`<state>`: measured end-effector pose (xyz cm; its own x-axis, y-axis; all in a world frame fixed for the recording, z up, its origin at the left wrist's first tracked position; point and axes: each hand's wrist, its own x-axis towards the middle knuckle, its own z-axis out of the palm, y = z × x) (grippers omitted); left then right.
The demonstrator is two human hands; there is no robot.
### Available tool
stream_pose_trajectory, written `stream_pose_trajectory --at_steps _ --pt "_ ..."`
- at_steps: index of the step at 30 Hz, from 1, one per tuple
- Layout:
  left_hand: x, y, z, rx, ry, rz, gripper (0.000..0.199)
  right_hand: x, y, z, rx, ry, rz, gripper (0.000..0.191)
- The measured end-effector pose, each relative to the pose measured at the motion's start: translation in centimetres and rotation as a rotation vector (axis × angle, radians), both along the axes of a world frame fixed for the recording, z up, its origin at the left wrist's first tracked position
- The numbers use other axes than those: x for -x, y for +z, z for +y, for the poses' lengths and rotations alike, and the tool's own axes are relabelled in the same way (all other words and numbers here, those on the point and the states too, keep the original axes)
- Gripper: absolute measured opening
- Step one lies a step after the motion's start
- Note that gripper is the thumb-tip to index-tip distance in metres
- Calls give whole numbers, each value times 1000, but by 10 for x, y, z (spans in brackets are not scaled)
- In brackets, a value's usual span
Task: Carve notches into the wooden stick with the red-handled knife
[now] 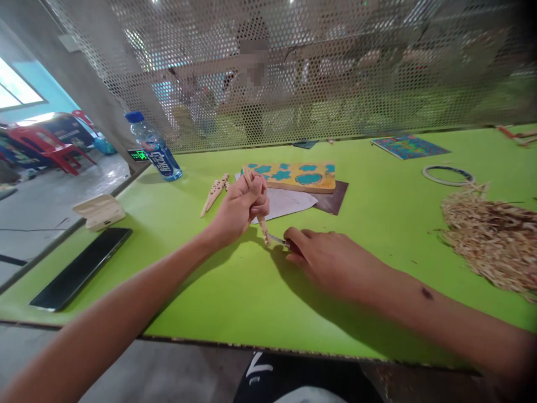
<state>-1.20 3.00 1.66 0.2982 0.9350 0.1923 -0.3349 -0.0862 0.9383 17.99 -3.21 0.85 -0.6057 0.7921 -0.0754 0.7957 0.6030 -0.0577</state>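
Bright green table (390,224) fills our view; pale wood shavings (489,240) heap at its right; our left hand (239,210) grips a carved wooden stick (263,230), its end jutting below our fist; our right hand (323,260) pinches a small knife (276,239) against that end; a notched carved piece (215,193) lies beside the left hand; how much carving remains, we cannot tell.

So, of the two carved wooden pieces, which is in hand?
The carved wooden piece gripped in the left hand; the other carved piece lies loose on the green table.
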Motion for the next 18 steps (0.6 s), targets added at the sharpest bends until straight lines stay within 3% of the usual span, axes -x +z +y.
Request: stream_pose_trajectory --at_steps 10,18 --pt "-15 7 13 122 9 64 28 -5 12 17 -204 103 -95 29" --pt "-11 0 21 169 -11 -14 28 -16 10 23 -178 150 -86 30"
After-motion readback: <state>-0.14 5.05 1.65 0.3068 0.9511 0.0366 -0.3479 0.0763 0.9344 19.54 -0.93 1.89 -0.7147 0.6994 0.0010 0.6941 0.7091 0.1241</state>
